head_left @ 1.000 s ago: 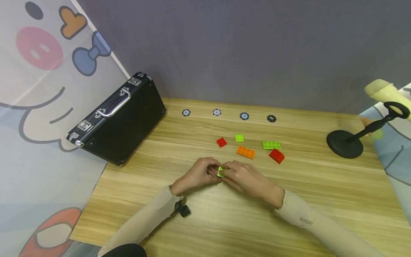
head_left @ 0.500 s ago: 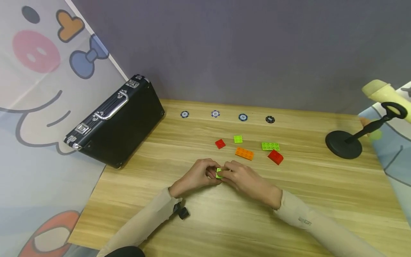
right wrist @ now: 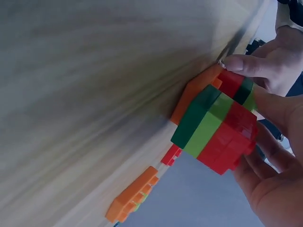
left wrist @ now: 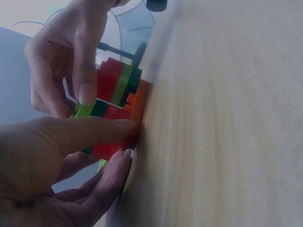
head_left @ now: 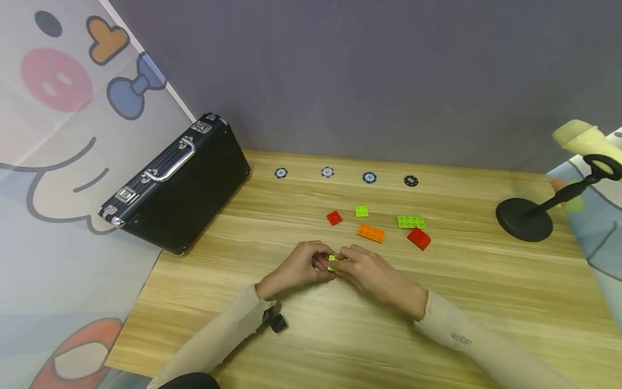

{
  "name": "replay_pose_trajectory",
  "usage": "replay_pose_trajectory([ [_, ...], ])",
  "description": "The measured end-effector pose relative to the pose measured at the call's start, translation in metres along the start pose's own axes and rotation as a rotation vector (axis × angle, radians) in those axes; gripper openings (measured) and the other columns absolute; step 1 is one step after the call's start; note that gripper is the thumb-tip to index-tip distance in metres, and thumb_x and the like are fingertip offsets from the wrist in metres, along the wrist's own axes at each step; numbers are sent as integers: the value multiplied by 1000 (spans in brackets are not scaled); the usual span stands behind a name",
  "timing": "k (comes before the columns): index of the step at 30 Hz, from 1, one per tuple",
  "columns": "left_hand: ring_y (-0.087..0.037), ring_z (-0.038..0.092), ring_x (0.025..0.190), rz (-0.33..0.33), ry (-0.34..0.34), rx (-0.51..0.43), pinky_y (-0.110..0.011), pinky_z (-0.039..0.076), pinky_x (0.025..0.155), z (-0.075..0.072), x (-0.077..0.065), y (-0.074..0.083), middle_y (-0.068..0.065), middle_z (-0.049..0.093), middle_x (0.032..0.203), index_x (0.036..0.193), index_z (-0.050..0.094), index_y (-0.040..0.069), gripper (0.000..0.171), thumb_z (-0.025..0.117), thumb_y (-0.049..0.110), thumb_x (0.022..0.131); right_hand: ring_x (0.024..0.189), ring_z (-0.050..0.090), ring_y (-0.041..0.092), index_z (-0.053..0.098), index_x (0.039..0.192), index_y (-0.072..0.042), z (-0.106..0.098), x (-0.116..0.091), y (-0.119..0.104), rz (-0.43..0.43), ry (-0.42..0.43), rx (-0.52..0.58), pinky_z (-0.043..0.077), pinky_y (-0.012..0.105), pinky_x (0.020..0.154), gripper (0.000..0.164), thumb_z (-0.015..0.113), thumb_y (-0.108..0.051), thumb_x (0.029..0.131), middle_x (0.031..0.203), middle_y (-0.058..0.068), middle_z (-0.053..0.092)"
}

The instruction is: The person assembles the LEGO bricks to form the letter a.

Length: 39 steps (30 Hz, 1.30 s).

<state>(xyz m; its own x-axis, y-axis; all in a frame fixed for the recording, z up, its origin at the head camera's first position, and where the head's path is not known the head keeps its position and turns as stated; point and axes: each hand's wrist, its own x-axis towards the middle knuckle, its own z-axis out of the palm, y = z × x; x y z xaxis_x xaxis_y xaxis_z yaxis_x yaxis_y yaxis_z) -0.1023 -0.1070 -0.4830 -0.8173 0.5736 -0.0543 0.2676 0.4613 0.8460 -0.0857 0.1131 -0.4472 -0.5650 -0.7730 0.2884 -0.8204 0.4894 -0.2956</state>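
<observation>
Both hands meet over a build of toy bricks near the middle of the table. In the left wrist view, two short stacks stand on an orange base [left wrist: 139, 101]. One has red, dark green and lime layers; the other stack [right wrist: 215, 130] has dark green, lime and red. My left hand [head_left: 297, 268] grips the first stack, thumb on one side and fingers on the other. The right hand [head_left: 373, 271] pinches the lime top brick [left wrist: 84, 110] of that same stack. In the head view, the hands cover most of the build and only lime shows.
Beyond the hands lie loose bricks: small red [head_left: 334, 218], small lime [head_left: 362, 210], orange [head_left: 371, 233], long lime [head_left: 411, 222] and red [head_left: 419, 239]. Several poker chips [head_left: 369, 178] line the back. A black case [head_left: 189, 189] stands left, a black stand [head_left: 525, 219] right.
The head view has shifted slightly. Both hands stay at the build, with only a slight movement of the right fingers over the lime brick.
</observation>
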Motion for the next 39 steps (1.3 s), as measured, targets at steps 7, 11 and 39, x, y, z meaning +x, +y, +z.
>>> replay_pose_trajectory([
  [7,-2,67,78,-16,5,-18,-18,59,70,0,-1,-2,-1,68,99,112,70,10,37,84,12,78,101,65,11,71,118,-20,-7,-1,0,2,-38,-31,60,28,81,26,70,-23,92,113,-5,67],
  [11,-4,67,78,-16,4,-35,-18,59,69,0,0,-2,0,68,97,110,70,10,35,84,11,77,103,65,8,71,115,-20,-21,2,10,65,-68,73,59,28,83,23,68,-26,93,112,-7,69],
  [39,-5,66,77,-33,24,-31,-17,59,67,4,-2,2,-3,67,99,108,70,8,37,85,7,75,103,67,23,70,116,-10,-22,31,132,218,-159,13,58,38,90,28,71,-6,88,115,7,67],
])
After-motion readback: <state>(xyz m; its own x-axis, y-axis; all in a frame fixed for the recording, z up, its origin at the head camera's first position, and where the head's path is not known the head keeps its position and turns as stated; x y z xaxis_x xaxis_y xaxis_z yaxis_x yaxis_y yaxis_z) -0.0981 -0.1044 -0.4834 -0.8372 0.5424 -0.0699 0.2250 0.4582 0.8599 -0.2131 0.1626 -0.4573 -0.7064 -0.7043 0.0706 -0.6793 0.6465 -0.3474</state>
